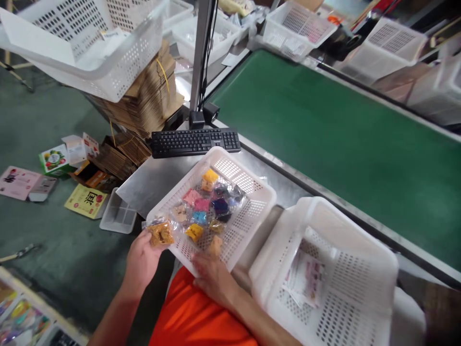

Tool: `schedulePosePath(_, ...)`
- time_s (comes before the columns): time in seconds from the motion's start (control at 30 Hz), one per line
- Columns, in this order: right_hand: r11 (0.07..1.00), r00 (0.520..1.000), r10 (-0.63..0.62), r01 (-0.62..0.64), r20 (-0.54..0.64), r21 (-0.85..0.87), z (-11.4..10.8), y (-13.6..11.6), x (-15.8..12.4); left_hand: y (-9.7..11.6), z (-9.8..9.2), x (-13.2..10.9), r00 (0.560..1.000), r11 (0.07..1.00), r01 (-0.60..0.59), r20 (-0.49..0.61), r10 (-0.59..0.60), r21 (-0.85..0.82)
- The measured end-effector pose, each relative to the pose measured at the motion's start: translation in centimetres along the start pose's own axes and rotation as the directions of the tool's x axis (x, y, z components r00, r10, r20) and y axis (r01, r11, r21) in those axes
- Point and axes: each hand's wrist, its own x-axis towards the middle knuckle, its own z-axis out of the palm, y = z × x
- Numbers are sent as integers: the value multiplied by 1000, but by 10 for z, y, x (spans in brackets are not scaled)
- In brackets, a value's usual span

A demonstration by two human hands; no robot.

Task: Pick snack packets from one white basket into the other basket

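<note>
In my left hand (142, 262) is a clear plastic packet with something folded and orange-brown (161, 234) inside, pinched at the left rim of a white perforated basket (248, 230). My right hand (216, 276) is closed over the near rim of that basket, its fingertips partly hidden. Just beyond those fingers lies a tan packet (216, 245). Several more small clear packets rest in the basket, among them a blue one (199, 217), a yellow one (195, 232), a pink one (190, 196) and a dark navy one (220, 206).
A black keyboard (196, 142) lies behind the basket, beside a metal post (201, 57). A green conveyor belt (324, 129) runs along the right. Another white basket (345, 269) holds printed papers (305, 278). Stacked cardboard (151, 91) and flattened boxes (86, 201) are at left.
</note>
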Motion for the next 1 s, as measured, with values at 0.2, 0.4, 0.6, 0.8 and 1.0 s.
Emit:
schedulePosePath(0.2, 521, 940, 318, -64, -124, 851, -21, 22, -16, 3, 12, 1, 997, 998, 49, -55, -47, 36)
schedulePosePath(0.4, 210, 910, 411, -30, -60, 977, -29, 20, -19, 0, 16, -1, 995, 995, 93, -51, -91, 31)
schedulePosePath(0.6, 460, 933, 319, 1, -166, 888, -35, 25, -9, 1, 19, 0, 994, 995, 87, -63, -84, 44)
schedulePosePath(0.8, 889, 986, 59, -123, -157, -441, -47, 28, 16, 0, 17, 0, 996, 996, 81, -46, -79, 42)
schedulePosePath(1.0, 785, 991, -10, 92, 136, -612, -43, 29, -11, 1, 18, -1, 997, 997, 69, -49, -68, 36)
